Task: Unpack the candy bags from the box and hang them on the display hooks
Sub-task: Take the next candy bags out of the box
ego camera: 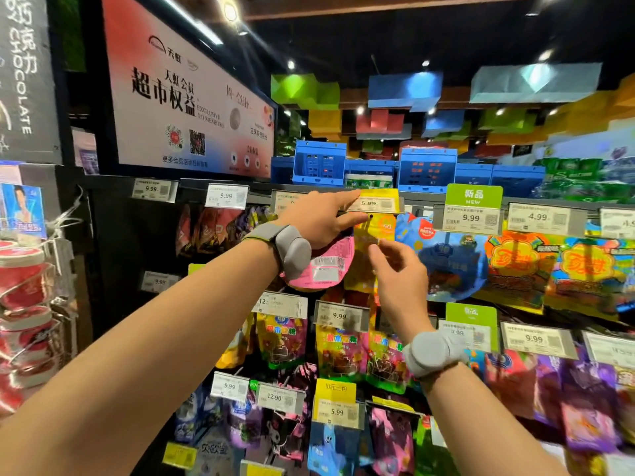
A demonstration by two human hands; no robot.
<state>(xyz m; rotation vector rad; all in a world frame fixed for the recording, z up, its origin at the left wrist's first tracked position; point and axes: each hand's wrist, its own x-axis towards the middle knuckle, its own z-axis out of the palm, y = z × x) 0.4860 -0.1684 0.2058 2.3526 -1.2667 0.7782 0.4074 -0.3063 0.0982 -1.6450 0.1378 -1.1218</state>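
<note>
My left hand (319, 219) reaches up to the yellow 5.99 price tag (372, 202) at the tip of a display hook, with its index finger along the tag's top and its thumb under it. A pink candy bag (331, 266), back side showing, sits under that palm, apparently held by the lower fingers. A yellow candy bag (385, 226) hangs just below the tag. My right hand (398, 269) pinches this bag near its top between thumb and fingers. The box is out of view.
Rows of hooks carry colourful candy bags: a blue bag (446, 259) and orange-yellow bags (515, 266) to the right, and more rows (340, 352) below with price tags. Blue crates (319, 166) stand on the top shelf. Red-lidded tubs (24, 280) hang at the left.
</note>
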